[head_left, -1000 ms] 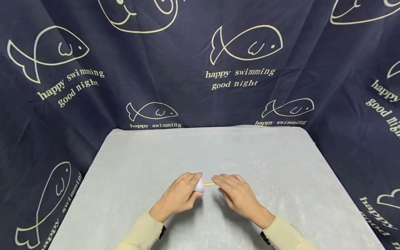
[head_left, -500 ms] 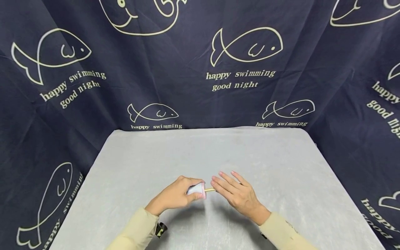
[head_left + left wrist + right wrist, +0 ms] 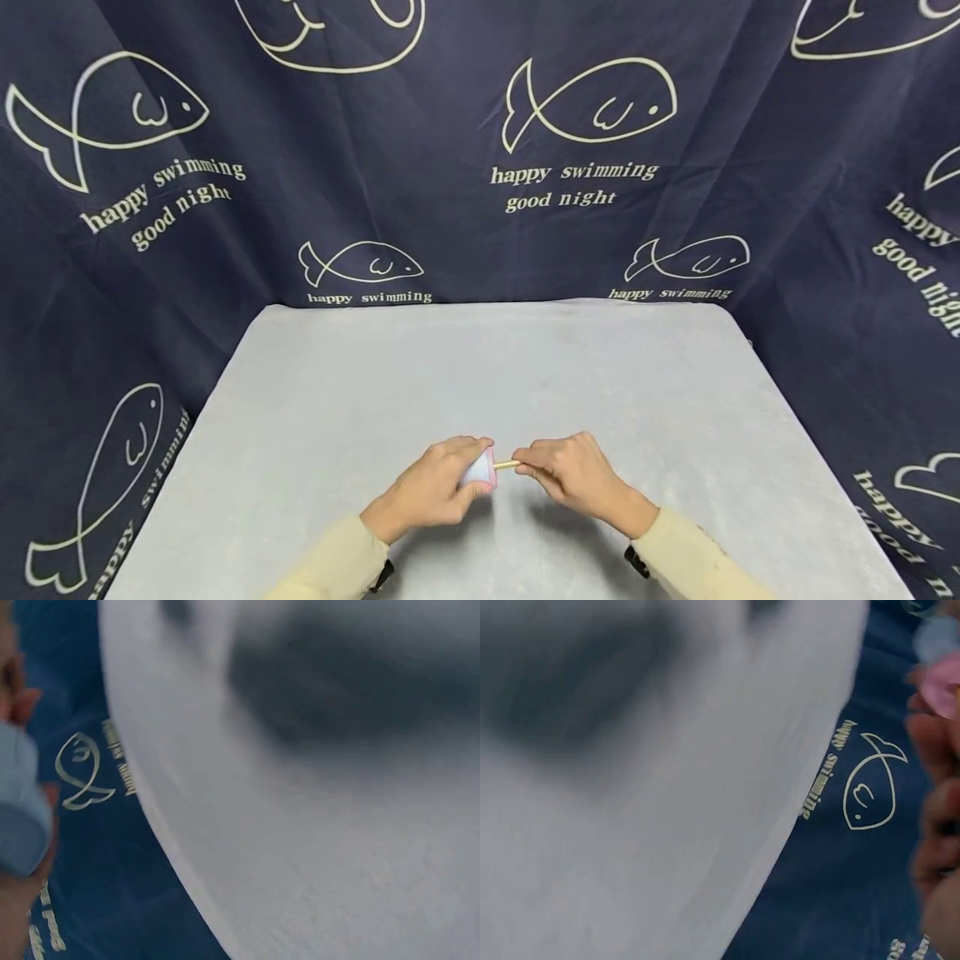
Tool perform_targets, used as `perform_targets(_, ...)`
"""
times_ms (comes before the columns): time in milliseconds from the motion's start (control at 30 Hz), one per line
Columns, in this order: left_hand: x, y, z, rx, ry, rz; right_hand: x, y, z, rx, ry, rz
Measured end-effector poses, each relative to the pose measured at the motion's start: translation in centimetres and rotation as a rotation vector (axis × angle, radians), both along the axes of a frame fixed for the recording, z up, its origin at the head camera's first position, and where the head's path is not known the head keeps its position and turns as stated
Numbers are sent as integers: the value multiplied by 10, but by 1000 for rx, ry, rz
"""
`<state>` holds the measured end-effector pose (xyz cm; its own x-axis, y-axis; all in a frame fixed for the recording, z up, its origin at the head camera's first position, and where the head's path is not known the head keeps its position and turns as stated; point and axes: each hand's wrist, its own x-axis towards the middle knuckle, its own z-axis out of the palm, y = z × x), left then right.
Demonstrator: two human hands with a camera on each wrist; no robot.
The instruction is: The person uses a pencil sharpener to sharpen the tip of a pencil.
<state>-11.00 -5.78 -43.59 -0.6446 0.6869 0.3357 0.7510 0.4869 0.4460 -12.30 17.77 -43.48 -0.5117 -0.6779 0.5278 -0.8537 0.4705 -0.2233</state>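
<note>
My left hand (image 3: 425, 485) grips a light blue, stubby pencil sharpener (image 3: 477, 471) by its sides, its pink end facing right. Out of that pink end sticks a thin yellow pencil (image 3: 506, 464). The fingertips and thumb of my right hand (image 3: 579, 473) pinch the pencil's outer part. Both hands are held above the table, close together. In the left wrist view, the blue sharpener (image 3: 19, 814) shows at the left edge. The pink end (image 3: 939, 686) appears at the upper right of the right wrist view, beside my right hand (image 3: 941, 832). The pencil's tip is hidden inside.
A pale grey cloth covers the table (image 3: 480, 367). Behind it and on both sides hangs a dark blue curtain (image 3: 465, 167) with fish drawings and lettering. Light sleeves and dark wrist straps show on both forearms.
The right hand's fingers straightened half a second ago and are now curled on the pencil again. The left hand keeps hold of the sharpener, with both hands slightly lower in the head view.
</note>
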Motion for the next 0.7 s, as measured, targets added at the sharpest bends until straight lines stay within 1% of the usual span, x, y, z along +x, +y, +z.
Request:
perform_targets(100,2,3,-6,-59,375,-8,1,3,7,-21,-461,-10)
perform_targets(133,1,4,-8,-68,482,-13,0,4,9,-31,-595,-9)
perform_targets(200,1,7,-8,-91,658,-23,-2,6,13,-67,-862,24)
perform_targets(233,0,7,-8,-104,727,-21,-4,6,14,-89,-966,47)
perform_targets(300,0,7,-7,-126,814,-13,-8,7,16,-124,-1122,93)
perform_targets(367,-1,7,-7,-153,863,-4,-11,7,17,-134,-1206,109)
perform_targets(400,-1,7,-7,-161,873,3,-12,6,17,-128,-1203,104)
perform_targets(433,-1,6,-7,-163,867,8,-12,5,17,-114,-1177,91)
perform_targets(467,-2,5,-8,-164,851,13,-11,3,16,-95,-1130,69)
perform_targets(500,-3,5,-8,-165,829,23,-10,2,15,-75,-1053,39)
perform_targets(600,-6,-1,-4,-175,720,60,-4,-5,10,-42,-732,-77)
perform_targets(700,-9,-8,3,-174,582,95,1,-9,1,-47,-328,-162)
